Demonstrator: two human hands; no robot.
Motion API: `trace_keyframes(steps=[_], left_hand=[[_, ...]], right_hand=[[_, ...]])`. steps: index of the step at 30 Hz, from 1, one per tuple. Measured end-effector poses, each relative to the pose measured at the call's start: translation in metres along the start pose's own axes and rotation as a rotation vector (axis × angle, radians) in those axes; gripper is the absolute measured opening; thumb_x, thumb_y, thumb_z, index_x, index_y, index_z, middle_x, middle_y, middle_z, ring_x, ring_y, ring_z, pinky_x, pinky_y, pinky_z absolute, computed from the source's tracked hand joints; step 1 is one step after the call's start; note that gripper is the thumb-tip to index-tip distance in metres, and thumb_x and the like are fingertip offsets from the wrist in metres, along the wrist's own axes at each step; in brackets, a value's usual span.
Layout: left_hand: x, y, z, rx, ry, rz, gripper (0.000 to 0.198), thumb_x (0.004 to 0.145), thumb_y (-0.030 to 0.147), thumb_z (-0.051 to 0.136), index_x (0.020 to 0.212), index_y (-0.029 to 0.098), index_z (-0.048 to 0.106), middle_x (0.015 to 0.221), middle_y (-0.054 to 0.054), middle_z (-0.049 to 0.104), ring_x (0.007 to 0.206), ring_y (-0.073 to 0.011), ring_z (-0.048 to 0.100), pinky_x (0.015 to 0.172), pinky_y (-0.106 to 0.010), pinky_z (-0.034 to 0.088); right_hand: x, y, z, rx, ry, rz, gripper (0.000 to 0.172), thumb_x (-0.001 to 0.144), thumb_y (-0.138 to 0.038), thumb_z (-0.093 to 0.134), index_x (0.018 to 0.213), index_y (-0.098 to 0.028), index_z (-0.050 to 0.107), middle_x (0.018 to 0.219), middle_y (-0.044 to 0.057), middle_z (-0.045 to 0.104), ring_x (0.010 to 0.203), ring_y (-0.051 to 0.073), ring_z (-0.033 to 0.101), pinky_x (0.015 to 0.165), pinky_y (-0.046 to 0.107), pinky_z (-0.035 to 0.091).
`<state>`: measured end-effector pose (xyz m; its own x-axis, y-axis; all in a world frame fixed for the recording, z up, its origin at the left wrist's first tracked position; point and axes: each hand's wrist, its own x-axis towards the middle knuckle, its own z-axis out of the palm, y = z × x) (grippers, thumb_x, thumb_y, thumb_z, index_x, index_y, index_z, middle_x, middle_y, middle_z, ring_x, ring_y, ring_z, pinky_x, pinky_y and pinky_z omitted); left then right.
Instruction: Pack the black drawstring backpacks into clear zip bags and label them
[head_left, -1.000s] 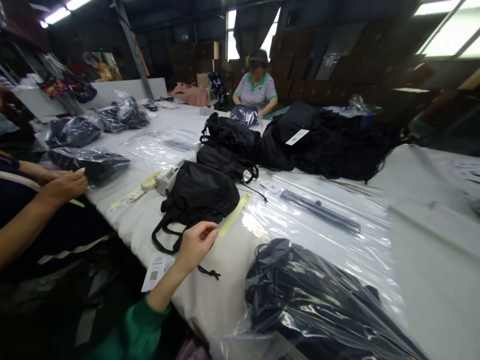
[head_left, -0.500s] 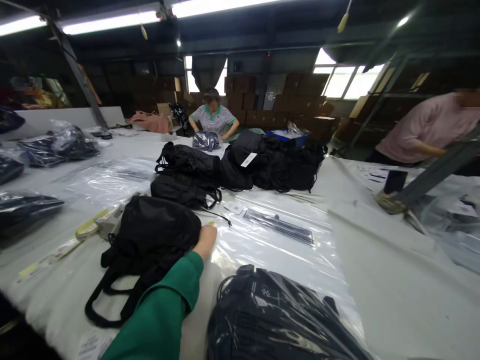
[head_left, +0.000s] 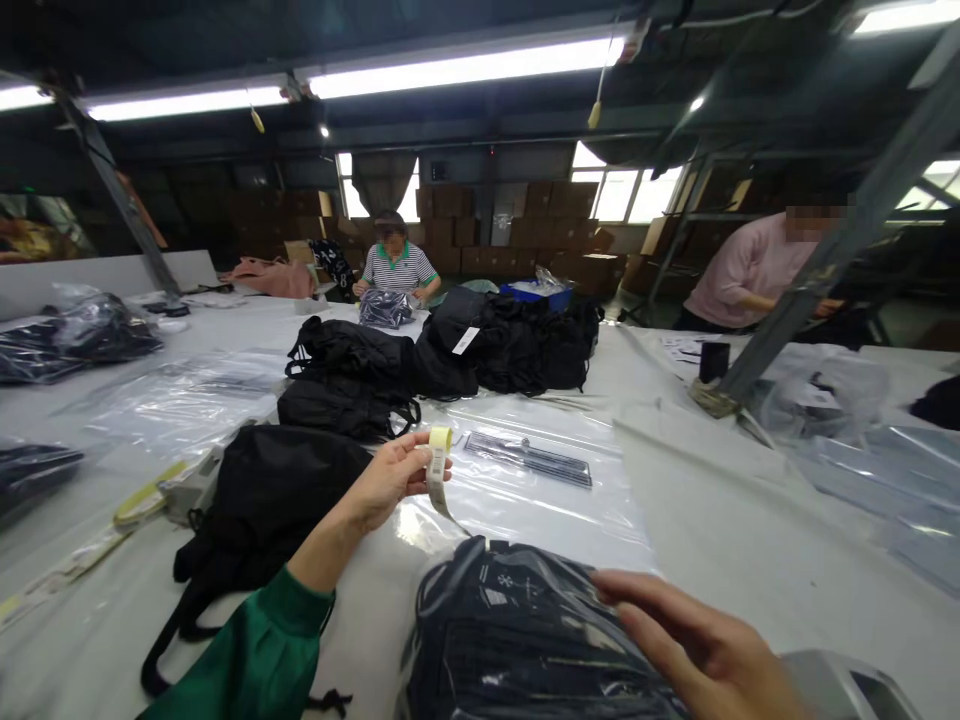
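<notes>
My left hand [head_left: 386,485] pinches a curling strip of barcode stickers [head_left: 436,478] with a yellow end, raised over the table. The strip's lower end hangs near the top of a dark backpack in a clear plastic bag [head_left: 517,630], which lies in front of me. Over the right side of that bag is my right hand [head_left: 697,640], its fingers stretched out and holding nothing; whether the fingertips touch the plastic I cannot tell. A black backpack without a bag [head_left: 281,500] lies left of my left forearm.
Flat clear plastic bags [head_left: 555,520] lie beyond the bagged backpack. Behind them is a pile of black backpacks [head_left: 517,345]. A grey object [head_left: 847,685] shows at the bottom right. A metal post [head_left: 817,270] rises on the right; two co-workers stand across the table.
My left hand has come up from beside the black backpack, now holding the sticker strip. My right hand has entered at the lower right. The view has turned slightly right and upward.
</notes>
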<state>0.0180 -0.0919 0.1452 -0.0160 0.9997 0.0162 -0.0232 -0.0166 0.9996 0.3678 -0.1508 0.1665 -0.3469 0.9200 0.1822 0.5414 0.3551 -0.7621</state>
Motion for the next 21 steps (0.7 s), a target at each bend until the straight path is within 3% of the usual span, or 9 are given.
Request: trace_keyframes(steps=[3, 5, 8, 11, 16, 17, 19, 21], left_hand=[[-0.019, 0.02, 0.021, -0.154, -0.022, -0.016, 0.056, 0.08, 0.042, 0.067, 0.126, 0.017, 0.046, 0.087, -0.009, 0.072, 0.079, -0.021, 0.071, 0.074, -0.034, 0.055], [-0.032, 0.028, 0.035, -0.175, -0.057, 0.017, 0.066, 0.079, 0.042, 0.069, 0.132, 0.016, 0.041, 0.079, -0.005, 0.07, 0.075, -0.0193, 0.069, 0.072, -0.033, 0.054], [-0.051, 0.033, 0.05, -0.167, -0.139, 0.099, 0.073, 0.082, 0.044, 0.066, 0.14, 0.016, 0.032, 0.065, 0.003, 0.062, 0.065, -0.0147, 0.063, 0.068, -0.029, 0.051], [-0.065, 0.031, 0.054, -0.119, -0.203, 0.167, 0.072, 0.086, 0.04, 0.063, 0.145, 0.019, 0.027, 0.069, 0.004, 0.06, 0.064, -0.0121, 0.059, 0.066, -0.026, 0.048], [-0.074, 0.025, 0.052, 0.045, -0.332, 0.197, 0.048, 0.083, 0.028, 0.067, 0.128, 0.014, 0.054, 0.075, 0.0, 0.061, 0.066, -0.0124, 0.058, 0.064, -0.026, 0.048], [-0.075, 0.025, 0.052, 0.062, -0.314, 0.199, 0.047, 0.083, 0.028, 0.066, 0.127, 0.014, 0.055, 0.079, -0.001, 0.061, 0.065, -0.0122, 0.058, 0.063, -0.026, 0.049], [-0.078, 0.025, 0.052, 0.095, -0.222, 0.222, 0.064, 0.081, 0.027, 0.069, 0.139, 0.023, 0.042, 0.103, -0.006, 0.062, 0.066, -0.0113, 0.06, 0.063, -0.026, 0.051], [-0.081, 0.026, 0.051, 0.162, -0.12, 0.304, 0.088, 0.074, 0.024, 0.074, 0.147, 0.035, 0.026, 0.135, -0.011, 0.047, 0.071, -0.0105, 0.06, 0.064, -0.027, 0.053]], right_hand=[[0.04, -0.048, 0.027, 0.213, -0.066, 0.001, 0.032, 0.085, -0.047, 0.063, 0.098, -0.022, 0.077, 0.099, 0.007, 0.075, 0.09, 0.027, 0.069, 0.086, 0.039, 0.055], [0.059, -0.065, 0.046, 0.309, -0.061, -0.003, 0.033, 0.082, -0.043, 0.066, 0.103, -0.019, 0.075, 0.099, 0.008, 0.074, 0.091, 0.026, 0.068, 0.084, 0.04, 0.054], [0.074, -0.071, 0.07, 0.396, -0.022, -0.054, 0.031, 0.077, -0.039, 0.072, 0.097, -0.016, 0.075, 0.089, 0.006, 0.073, 0.083, 0.022, 0.065, 0.074, 0.034, 0.052], [0.074, -0.069, 0.081, 0.456, 0.033, -0.095, 0.023, 0.076, -0.039, 0.073, 0.081, -0.016, 0.076, 0.078, 0.004, 0.07, 0.074, 0.019, 0.061, 0.068, 0.03, 0.048], [0.059, -0.072, 0.08, 0.583, -0.026, -0.06, 0.02, 0.077, -0.036, 0.073, 0.077, -0.016, 0.075, 0.072, 0.002, 0.069, 0.069, 0.017, 0.059, 0.067, 0.029, 0.046], [0.055, -0.074, 0.078, 0.59, -0.03, -0.049, 0.02, 0.076, -0.036, 0.073, 0.075, -0.016, 0.075, 0.071, 0.001, 0.069, 0.067, 0.016, 0.059, 0.066, 0.028, 0.045], [0.05, -0.078, 0.074, 0.579, -0.038, -0.033, 0.019, 0.075, -0.035, 0.073, 0.072, -0.016, 0.075, 0.069, 0.0, 0.068, 0.065, 0.015, 0.058, 0.064, 0.027, 0.044], [0.046, -0.081, 0.071, 0.548, -0.07, -0.032, 0.019, 0.076, -0.034, 0.072, 0.071, -0.016, 0.075, 0.066, 0.0, 0.067, 0.062, 0.014, 0.056, 0.062, 0.026, 0.043]])
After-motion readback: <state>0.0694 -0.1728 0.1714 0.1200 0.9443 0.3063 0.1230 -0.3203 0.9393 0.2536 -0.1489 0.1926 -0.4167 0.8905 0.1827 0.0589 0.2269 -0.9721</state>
